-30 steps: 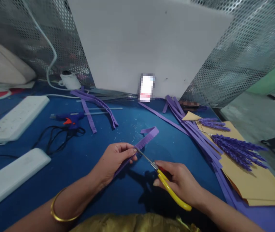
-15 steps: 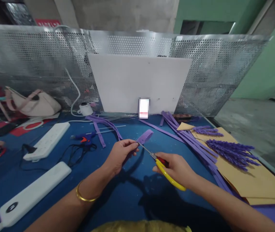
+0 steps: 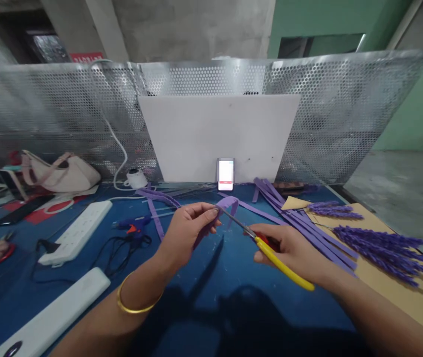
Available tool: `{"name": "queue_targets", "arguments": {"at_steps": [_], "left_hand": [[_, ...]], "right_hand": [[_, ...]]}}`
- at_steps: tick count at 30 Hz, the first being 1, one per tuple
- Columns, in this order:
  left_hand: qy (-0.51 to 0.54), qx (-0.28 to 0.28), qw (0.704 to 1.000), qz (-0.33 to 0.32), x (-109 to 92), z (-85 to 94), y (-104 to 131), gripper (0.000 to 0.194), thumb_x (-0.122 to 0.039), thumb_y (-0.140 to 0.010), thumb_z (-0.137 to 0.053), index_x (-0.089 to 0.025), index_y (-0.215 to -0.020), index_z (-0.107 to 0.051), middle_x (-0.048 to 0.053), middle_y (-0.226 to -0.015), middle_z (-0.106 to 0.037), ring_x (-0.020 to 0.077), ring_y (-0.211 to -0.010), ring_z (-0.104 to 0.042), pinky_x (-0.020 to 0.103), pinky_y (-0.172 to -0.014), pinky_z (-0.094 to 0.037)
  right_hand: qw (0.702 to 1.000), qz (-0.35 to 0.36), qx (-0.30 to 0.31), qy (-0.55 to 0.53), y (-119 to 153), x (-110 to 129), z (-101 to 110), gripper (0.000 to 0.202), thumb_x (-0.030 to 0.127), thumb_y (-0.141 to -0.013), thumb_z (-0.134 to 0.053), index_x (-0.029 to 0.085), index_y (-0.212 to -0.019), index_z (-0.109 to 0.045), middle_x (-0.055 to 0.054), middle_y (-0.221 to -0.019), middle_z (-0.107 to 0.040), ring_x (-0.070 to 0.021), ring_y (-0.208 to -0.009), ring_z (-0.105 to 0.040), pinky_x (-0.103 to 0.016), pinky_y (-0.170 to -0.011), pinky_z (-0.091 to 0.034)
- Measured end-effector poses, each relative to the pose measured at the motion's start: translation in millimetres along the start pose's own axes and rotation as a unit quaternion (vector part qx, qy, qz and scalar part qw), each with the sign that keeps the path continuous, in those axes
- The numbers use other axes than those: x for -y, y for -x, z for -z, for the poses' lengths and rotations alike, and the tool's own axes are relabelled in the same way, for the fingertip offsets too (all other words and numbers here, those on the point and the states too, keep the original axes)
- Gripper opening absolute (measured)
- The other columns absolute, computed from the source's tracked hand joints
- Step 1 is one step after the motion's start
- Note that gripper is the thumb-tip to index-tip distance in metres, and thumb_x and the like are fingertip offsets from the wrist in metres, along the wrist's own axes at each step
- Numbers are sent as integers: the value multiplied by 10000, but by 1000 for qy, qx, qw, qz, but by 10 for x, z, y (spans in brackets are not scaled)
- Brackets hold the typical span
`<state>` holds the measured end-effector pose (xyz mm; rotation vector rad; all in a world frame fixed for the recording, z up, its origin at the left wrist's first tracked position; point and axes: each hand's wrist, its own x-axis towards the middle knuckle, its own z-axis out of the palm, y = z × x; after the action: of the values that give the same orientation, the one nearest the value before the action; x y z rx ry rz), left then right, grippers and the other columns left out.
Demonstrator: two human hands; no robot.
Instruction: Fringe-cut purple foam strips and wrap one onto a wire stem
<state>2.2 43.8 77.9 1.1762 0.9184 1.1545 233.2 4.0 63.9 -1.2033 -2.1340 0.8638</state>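
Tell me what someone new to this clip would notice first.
Probably the yellow-handled scissors in the right hand, centre of view, their blades at a purple strip pinched in the left hand. Next, the lit phone against the white board behind, and the deep purple flower sprigs on tan paper at the right.

Perforated metal screen, green wall.

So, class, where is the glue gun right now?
In the head view, the glue gun lies on the blue table, on the person's left, just beyond its black cord and right of the white power strip.
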Motion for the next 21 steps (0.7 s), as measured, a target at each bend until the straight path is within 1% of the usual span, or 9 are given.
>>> {"name": "queue_targets", "arguments": {"at_steps": [3, 6, 8, 10, 14, 18, 21], "left_hand": [[-25, -5, 1000, -11, 31, -16, 19, 155, -298, -748, -774, -151, -752, -724, -13, -642, -662, 78, -567, -559, 178, -563, -448], [-36, -19, 999, -9, 49, -27, 22, 136, -284, -755, -764, -155, -751, -724, -16, -638, -663, 80, -567, -555, 183, -570, -455], [-44, -16, 999, -7, 47, -23, 17, 131, -280, -762, -756, -155, -740, -723, -16, -631, -660, 80, -566, -552, 183, -573, -456], [-53, -8, 999, -5, 36, -10, 9, 134, -281, -766, -753, -155, -732, -724, -18, -618, -655, 78, -558, -547, 179, -566, -452], [-60, 6, 998, 5, 23, 21, -13, 145, -287, -769, -754, -156, -718, -721, -16, -597, -660, 69, -532, -538, 162, -534, -429], [-39, 11, 999, 30, 42, 27, -30, 139, -282, -766, -756, -157, -717, -720, -16, -588, -662, 62, -515, -533, 154, -507, -409], [-52, 7, 998, 22, 48, 20, -20, 135, -278, -777, -745, -159, -718, -719, -17, -596, -664, 63, -521, -538, 157, -523, -425]], "right_hand": [[999, 3, -11, 38, 7, -22, -45, 288, 467, -847, -676, 200, -949, -647, 37, -683, -464, -127, -614, -389, -231, -549, -298], [998, 9, -16, 54, -17, -35, -66, 293, 480, -859, -663, 191, -874, -618, 34, -685, -462, -123, -611, -381, -233, -552, -290], [1000, 4, -4, 28, -34, -46, -62, 297, 480, -869, -651, 189, -847, -595, 42, -683, -426, -117, -611, -357, -232, -549, -279], [1000, -7, 19, -18, -41, -56, -46, 288, 470, -874, -646, 188, -865, -591, 47, -695, -391, -114, -623, -334, -231, -551, -271], [993, -30, 57, -99, -35, -83, -20, 271, 445, -869, -650, 181, -898, -595, 42, -730, -376, -115, -647, -311, -235, -558, -266], [988, -38, 59, -140, -29, -133, -54, 248, 400, -873, -653, 182, -816, -550, 42, -734, -366, -112, -650, -303, -235, -564, -273], [988, -39, 51, -139, -27, -157, -93, 245, 374, -881, -651, 183, -790, -526, 44, -728, -360, -108, -645, -290, -232, -555, -264]]}}
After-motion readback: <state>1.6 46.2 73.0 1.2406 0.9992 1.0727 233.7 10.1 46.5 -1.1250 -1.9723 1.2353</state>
